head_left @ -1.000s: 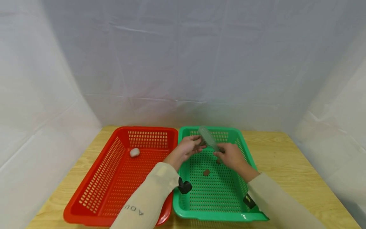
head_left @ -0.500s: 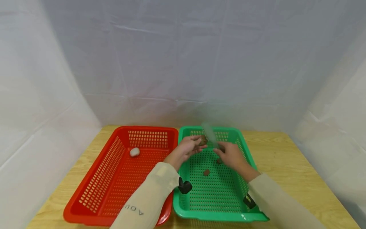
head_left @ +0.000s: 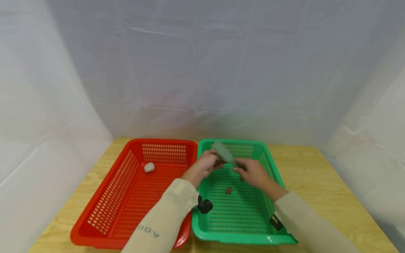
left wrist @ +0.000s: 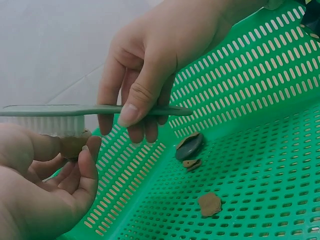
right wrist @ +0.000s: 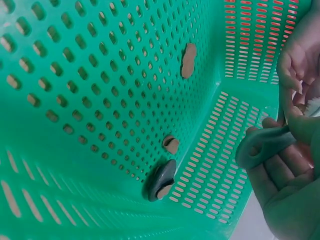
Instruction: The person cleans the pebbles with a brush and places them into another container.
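My left hand (head_left: 205, 164) holds a brown, mud-coated lump (left wrist: 73, 146), probably a stone, above the back of the green basket (head_left: 243, 239). My right hand (head_left: 255, 172) pinches the handle of a green brush (head_left: 225, 153) between thumb and fingers. The brush's white bristles (left wrist: 47, 125) rest against the top of the lump, whose far side my left fingers hide. Below, a dark smooth stone (left wrist: 189, 148) with a brown patch on it lies in the basket's corner. Beside it is a small curled brown flake (left wrist: 192, 164), and a larger brown flake (left wrist: 210, 204) lies on the basket floor.
A red basket (head_left: 104, 241) stands directly left of the green one, with a whitish stone (head_left: 149, 167) near its back left corner. Both baskets sit on a wooden table (head_left: 319, 196). White sheeting (head_left: 202, 70) rises behind and at both sides.
Half a second ago the brush was tipped to the right, showing the lump; now it lies further left, across the lump. The left hand has barely moved, and the basket contents look the same.
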Demonstrator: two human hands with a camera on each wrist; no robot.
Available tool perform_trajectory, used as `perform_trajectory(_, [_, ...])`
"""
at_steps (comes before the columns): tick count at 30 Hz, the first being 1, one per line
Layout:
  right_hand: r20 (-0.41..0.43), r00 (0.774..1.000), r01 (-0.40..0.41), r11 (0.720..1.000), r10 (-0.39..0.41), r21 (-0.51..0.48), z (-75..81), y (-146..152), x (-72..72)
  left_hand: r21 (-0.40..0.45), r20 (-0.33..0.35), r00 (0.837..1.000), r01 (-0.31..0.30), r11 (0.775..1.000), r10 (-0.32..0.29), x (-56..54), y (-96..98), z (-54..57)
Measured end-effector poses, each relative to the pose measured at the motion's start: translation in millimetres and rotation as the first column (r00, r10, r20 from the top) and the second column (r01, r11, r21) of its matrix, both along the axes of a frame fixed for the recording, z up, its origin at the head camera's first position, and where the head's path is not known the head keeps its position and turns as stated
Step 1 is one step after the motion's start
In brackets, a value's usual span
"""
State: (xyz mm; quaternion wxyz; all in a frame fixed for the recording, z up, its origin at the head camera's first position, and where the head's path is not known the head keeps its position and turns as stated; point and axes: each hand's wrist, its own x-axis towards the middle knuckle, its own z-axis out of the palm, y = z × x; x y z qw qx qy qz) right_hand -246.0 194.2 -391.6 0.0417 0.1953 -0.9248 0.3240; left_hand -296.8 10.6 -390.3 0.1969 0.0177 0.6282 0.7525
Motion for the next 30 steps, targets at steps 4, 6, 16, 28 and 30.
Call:
perform_trajectory(4, [0.012,0.999,0.033,0.999,-0.033,-0.005,1.2,-0.1,-0.2,0.001,0.008,1.000,0.014,1.000,-0.014,-1.1,-0.7,0.5])
perform_trajectory(6, [0.001,0.999,0.048,0.999,-0.048,0.006,1.7,0.1,-0.8,0.006,0.014,1.000,0.027,1.000,-0.027,-1.6,-1.2,0.8])
perform_trajectory(16, [-0.076,0.989,0.131,0.988,-0.125,0.079,3.0,1.2,-1.4,-0.013,0.026,0.997,0.069,0.998,-0.069,-0.5,-3.0,2.2])
perform_trajectory(28, [0.001,0.961,0.277,0.959,-0.277,0.055,4.6,4.7,-1.7,-0.007,0.045,0.997,0.063,0.998,-0.062,0.6,-1.7,3.1])
perform_trajectory(30, [-0.002,0.963,0.270,0.962,-0.270,0.046,5.1,4.5,-1.3,-0.007,0.043,0.997,0.063,0.998,-0.063,0.6,-1.7,3.1])
